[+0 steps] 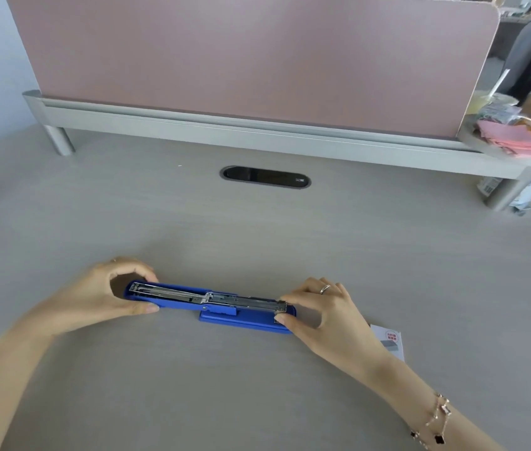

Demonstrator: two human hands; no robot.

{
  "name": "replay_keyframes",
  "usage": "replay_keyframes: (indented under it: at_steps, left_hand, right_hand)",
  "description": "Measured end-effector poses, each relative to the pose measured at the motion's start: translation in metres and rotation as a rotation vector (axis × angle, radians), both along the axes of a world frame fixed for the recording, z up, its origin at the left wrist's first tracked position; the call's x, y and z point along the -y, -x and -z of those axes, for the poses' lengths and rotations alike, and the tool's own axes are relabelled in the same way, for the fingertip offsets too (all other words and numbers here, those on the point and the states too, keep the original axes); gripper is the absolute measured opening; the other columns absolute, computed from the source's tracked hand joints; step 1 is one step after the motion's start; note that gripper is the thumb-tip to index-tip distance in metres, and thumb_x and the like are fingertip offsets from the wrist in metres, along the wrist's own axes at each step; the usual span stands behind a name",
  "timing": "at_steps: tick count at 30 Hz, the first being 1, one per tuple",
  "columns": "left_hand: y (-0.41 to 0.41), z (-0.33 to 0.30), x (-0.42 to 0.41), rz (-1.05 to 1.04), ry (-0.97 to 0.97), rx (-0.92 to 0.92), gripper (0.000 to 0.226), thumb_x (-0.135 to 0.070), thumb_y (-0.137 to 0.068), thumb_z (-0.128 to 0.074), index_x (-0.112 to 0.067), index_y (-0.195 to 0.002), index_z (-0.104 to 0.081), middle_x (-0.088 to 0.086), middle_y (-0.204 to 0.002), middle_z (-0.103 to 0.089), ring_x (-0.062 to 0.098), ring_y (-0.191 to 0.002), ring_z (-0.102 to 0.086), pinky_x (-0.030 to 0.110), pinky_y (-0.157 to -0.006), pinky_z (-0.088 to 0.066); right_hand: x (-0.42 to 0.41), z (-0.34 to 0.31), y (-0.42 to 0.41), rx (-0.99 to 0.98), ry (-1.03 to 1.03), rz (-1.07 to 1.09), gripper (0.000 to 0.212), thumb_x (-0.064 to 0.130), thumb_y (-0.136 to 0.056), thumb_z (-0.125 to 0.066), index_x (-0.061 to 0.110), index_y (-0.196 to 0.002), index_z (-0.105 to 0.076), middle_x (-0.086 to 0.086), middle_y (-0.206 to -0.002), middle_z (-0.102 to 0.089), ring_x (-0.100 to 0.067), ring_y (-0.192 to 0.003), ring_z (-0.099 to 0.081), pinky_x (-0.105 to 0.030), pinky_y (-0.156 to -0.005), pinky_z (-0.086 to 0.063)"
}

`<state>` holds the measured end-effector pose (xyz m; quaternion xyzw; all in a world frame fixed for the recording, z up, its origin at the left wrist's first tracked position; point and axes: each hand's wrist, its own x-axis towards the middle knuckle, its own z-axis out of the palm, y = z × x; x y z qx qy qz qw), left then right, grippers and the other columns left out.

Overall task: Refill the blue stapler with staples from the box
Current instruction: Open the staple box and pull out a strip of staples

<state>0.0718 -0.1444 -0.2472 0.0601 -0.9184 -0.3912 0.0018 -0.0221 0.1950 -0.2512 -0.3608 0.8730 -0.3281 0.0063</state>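
The blue stapler (225, 315) lies flat on the desk, swung fully open, so its metal staple channel faces up along its whole length. My left hand (108, 294) pinches the left end of the opened top arm between thumb and fingers. At the other end, my right hand (326, 315) grips the front tip of the channel and base with thumb and forefinger. A small white staple box (389, 341) with a red round label lies on the desk just behind my right wrist, partly hidden by it.
A pink partition (251, 56) on a grey raised shelf (225, 130) runs across the back. A black oval cable port (265, 177) sits in the desk beyond the stapler. Pink papers and clutter (514, 135) lie at the right, where another person's arm shows.
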Motion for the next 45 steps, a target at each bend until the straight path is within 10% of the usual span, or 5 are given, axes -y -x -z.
replay_keyframes:
  at_steps: [10, 19, 30, 45]
  left_hand:
    - [0.029, -0.058, -0.065, 0.083, 0.203, -0.271, 0.056, -0.061, -0.059, -0.076, -0.053, -0.109, -0.054, -0.026, -0.117, -0.050, -0.014, -0.110, -0.041, 0.017, -0.092, -0.034]
    - [0.068, -0.034, -0.210, 0.491, 0.389, -0.131, 0.048, -0.056, -0.073, -0.069, -0.040, -0.116, -0.054, -0.024, -0.107, -0.055, -0.006, -0.093, -0.048, 0.009, -0.072, -0.035]
    - [0.067, -0.006, -0.248, 0.454, 0.258, -0.149, 0.036, -0.052, -0.073, -0.071, -0.032, -0.102, -0.064, -0.012, -0.097, -0.056, 0.004, -0.089, -0.054, 0.024, -0.077, -0.049]
    - [0.065, -0.011, -0.255, 0.462, 0.234, -0.070, 0.042, -0.049, -0.073, -0.073, -0.033, -0.111, -0.064, -0.013, -0.102, -0.056, 0.005, -0.092, -0.055, 0.025, -0.079, -0.047]
  right_hand:
    - [-0.057, -0.027, 0.007, -0.097, -0.018, 0.139, 0.050, 0.066, -0.071, -0.048, 0.036, -0.109, -0.060, 0.020, -0.107, -0.056, 0.001, -0.102, -0.040, -0.007, -0.093, -0.015]
    - [-0.122, -0.008, -0.006, 0.064, -0.021, 0.358, 0.027, 0.033, -0.081, -0.065, 0.026, -0.107, -0.064, 0.016, -0.096, -0.057, -0.010, -0.100, -0.050, -0.038, -0.098, -0.039]
    - [-0.130, -0.005, -0.014, 0.190, -0.015, 0.296, 0.059, 0.051, -0.062, -0.076, 0.039, -0.114, -0.052, 0.014, -0.094, -0.061, 0.001, -0.095, -0.049, -0.030, -0.097, -0.036]
    - [-0.133, -0.008, -0.011, 0.216, 0.013, 0.279, 0.036, 0.043, -0.064, -0.078, 0.043, -0.094, -0.058, 0.024, -0.084, -0.061, 0.000, -0.090, -0.055, -0.038, -0.093, -0.044]
